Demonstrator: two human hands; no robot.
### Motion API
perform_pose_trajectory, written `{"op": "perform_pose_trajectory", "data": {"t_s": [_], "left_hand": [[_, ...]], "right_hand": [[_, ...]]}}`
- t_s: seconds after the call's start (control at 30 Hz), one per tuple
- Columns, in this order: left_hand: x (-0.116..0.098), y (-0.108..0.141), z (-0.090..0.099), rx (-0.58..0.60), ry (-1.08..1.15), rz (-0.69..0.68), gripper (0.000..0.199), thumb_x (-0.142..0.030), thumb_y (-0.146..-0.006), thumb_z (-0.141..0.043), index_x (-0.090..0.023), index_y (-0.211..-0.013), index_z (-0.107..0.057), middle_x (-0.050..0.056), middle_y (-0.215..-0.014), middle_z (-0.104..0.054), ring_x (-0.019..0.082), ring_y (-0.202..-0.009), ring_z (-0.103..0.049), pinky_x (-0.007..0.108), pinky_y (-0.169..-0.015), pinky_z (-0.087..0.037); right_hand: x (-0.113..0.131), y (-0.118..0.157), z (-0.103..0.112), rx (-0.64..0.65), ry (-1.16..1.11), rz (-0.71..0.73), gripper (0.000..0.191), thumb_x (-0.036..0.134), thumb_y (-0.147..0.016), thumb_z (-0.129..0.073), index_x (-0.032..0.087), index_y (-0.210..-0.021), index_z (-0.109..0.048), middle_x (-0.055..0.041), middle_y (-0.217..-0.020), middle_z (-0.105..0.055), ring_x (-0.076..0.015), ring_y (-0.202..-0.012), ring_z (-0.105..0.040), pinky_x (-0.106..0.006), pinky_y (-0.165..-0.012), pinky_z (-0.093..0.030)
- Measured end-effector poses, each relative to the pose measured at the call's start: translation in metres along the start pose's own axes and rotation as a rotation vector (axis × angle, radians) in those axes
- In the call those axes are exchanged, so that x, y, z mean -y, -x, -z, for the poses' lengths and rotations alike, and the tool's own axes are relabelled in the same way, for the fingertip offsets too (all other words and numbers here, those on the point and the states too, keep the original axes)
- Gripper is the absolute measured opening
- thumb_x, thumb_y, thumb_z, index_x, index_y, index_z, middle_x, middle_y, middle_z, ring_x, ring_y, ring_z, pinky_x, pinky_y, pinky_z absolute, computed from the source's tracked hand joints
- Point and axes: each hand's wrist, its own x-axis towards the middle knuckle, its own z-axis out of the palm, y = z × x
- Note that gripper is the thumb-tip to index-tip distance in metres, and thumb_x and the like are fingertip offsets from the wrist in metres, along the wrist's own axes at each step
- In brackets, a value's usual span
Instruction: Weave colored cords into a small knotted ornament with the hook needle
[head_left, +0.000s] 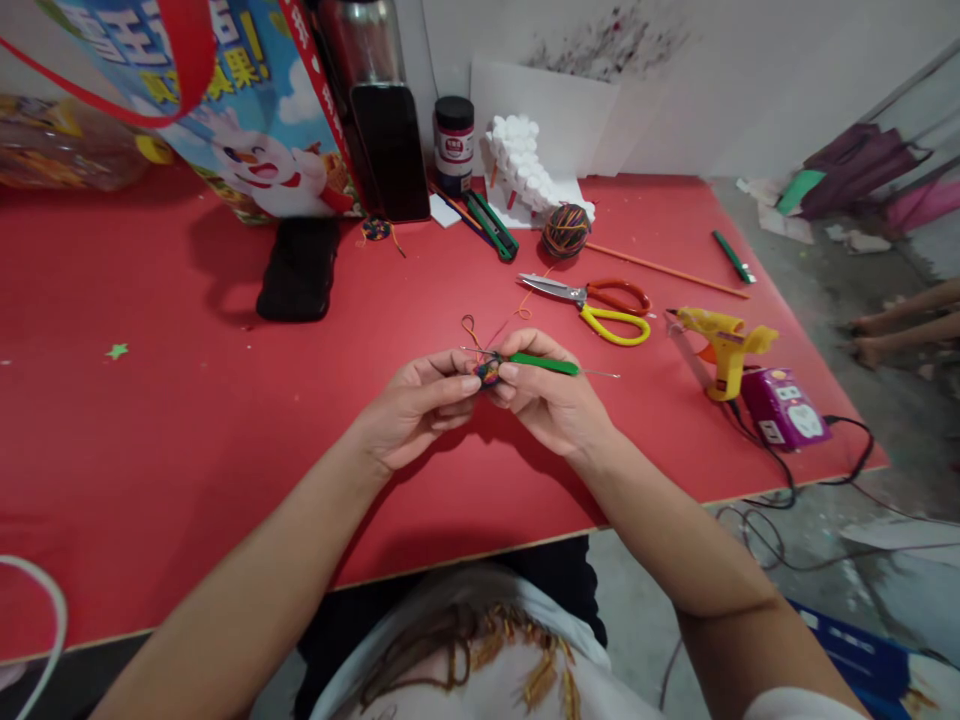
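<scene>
Craft workspace: glue gun (724,352), scissors (580,297), yarn (566,232)

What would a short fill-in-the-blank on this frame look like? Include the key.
1. The right hand holds a hook whose handle is coloured ____.
2. The scissors have one red-orange loop and one ____ loop.
3. The box beside the yellow glue gun is mainly ____.

Missing words: green; yellow; purple.

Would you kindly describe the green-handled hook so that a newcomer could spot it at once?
Above the red table, near the middle of the view, the left hand and right hand meet. The hook is in the right hand, beside small multicoloured yarn work. Unlike the green cutter by the jar, it has thin metal at both ends.
</scene>
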Motion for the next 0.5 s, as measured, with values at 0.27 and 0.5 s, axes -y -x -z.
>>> {"op": "perform_pose_trajectory", "data": {"t_s": [0.27, 0.5], "left_hand": [[0.0013, -0.0023, 0.003, -0.023, -0.035, 0.024, 0.033, -0.03, -0.069, -0.099, -0.01, -0.085, -0.077, 0.003, -0.065, -0.066, -0.001, -0.045, -0.03, 0.011, -0.041, -0.021], [0.0016, -0.0014, 0.0003, -0.087, -0.089, -0.053, 0.031, -0.028, -0.067, -0.1, -0.012, -0.079, -0.075, 0.003, -0.07, -0.07, -0.001, -0.046, -0.036, 0.012, -0.042, -0.025]], "right_hand": [[0.0037, 0.0011, 0.0002, -0.011, 0.103, -0.008, 0.026, 0.023, -0.073, -0.095, 0.019, -0.089, -0.074, 0.0046, -0.072, -0.072, -0.0073, -0.058, -0.065, -0.02, -0.058, -0.053], [0.0025, -0.0013, 0.0031, -0.056, 0.211, 0.127, 0.019, 0.03, -0.08, -0.091, 0.02, -0.089, -0.077, 0.0033, -0.076, -0.073, -0.0074, -0.063, -0.062, -0.021, -0.062, -0.053]]}}
